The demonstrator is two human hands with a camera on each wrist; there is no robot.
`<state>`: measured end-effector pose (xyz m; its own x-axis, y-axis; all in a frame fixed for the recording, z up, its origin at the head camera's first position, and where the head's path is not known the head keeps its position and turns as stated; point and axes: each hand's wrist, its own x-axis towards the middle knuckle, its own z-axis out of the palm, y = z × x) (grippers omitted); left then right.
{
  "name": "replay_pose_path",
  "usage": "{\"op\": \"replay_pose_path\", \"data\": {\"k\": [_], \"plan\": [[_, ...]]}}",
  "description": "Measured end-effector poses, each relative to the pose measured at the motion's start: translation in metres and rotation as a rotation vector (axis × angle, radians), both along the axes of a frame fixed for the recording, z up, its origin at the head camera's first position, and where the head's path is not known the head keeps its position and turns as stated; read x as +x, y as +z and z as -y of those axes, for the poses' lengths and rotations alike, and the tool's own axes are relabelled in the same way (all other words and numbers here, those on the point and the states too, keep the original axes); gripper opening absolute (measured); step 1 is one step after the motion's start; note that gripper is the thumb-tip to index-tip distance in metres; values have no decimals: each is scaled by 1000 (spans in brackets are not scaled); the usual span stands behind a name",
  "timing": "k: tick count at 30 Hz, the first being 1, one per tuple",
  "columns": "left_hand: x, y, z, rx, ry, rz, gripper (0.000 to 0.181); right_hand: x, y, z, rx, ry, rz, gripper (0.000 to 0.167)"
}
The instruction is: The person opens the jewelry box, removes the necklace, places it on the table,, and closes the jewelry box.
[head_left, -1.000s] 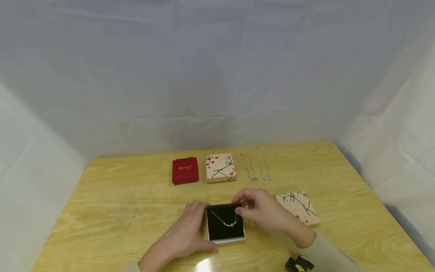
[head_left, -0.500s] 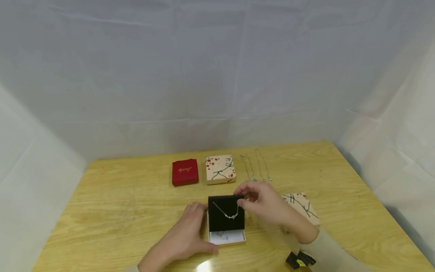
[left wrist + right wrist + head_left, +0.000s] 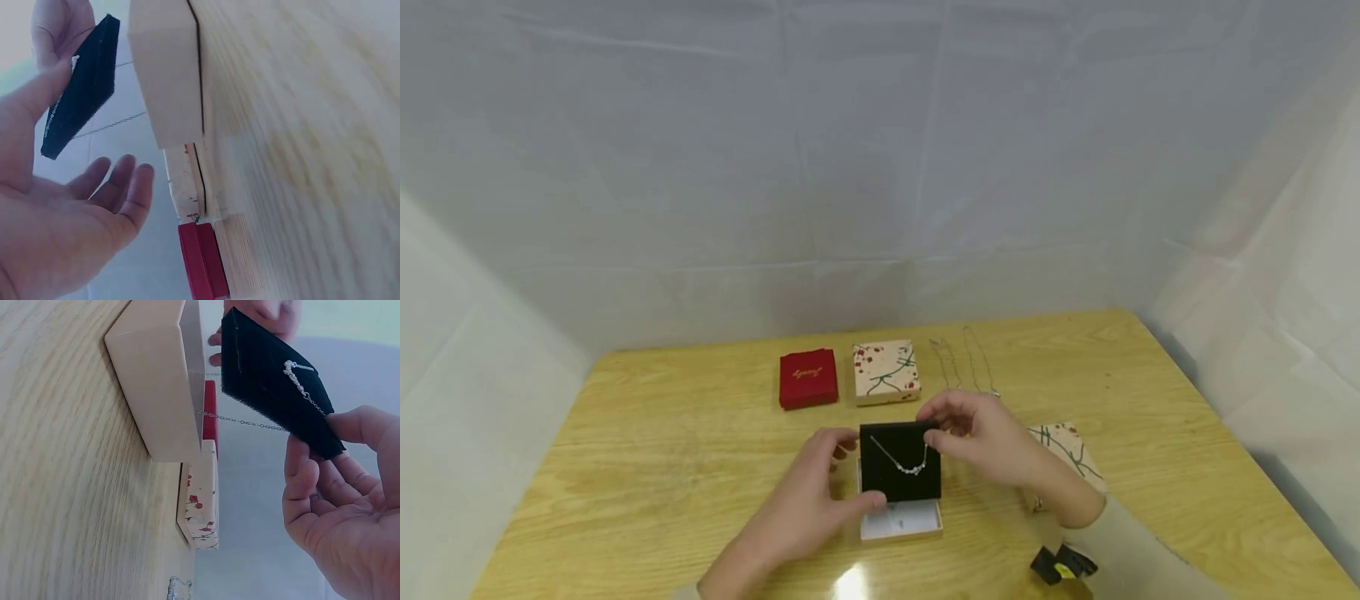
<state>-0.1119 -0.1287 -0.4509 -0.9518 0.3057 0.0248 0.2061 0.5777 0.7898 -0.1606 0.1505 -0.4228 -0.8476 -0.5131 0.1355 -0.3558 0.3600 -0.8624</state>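
Observation:
A black velvet pad (image 3: 887, 483) is tilted up above the open pale jewellery box (image 3: 150, 387), whose white inside shows below it. A silver necklace (image 3: 913, 472) with a sparkling pendant lies across the pad's front. In both wrist views its chain (image 3: 240, 421) runs from behind the pad into the box. My right hand (image 3: 992, 437) pinches the pad's upper right corner between thumb and fingers. My left hand (image 3: 805, 500) is spread at the pad's left side. Its thumb lies near the pad's front, and its fingers (image 3: 140, 187) stand apart from the pad.
Farther back stand a red box (image 3: 808, 379) and a floral box (image 3: 886, 372). Two silver necklaces (image 3: 976, 358) lie right of them, partly hidden by my right hand. A floral lid (image 3: 1071, 450) lies under my right forearm. A small black item (image 3: 1063, 567) sits near the front.
My right hand has lifted the black pad up out of the box and tilted it, uncovering the white inside. My left hand has let go of the box's side and risen toward the pad.

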Motion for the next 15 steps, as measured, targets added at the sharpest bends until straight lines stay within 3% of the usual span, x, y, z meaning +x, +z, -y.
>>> {"op": "replay_pose_path", "data": {"k": [6,15], "plan": [[-3,5,-2,152,32,66,56,-2,0,0,-48,13,29,20],[-3,10,-4,307,-13,213,44,-3,-1,2,-68,-1,55,21]]}}
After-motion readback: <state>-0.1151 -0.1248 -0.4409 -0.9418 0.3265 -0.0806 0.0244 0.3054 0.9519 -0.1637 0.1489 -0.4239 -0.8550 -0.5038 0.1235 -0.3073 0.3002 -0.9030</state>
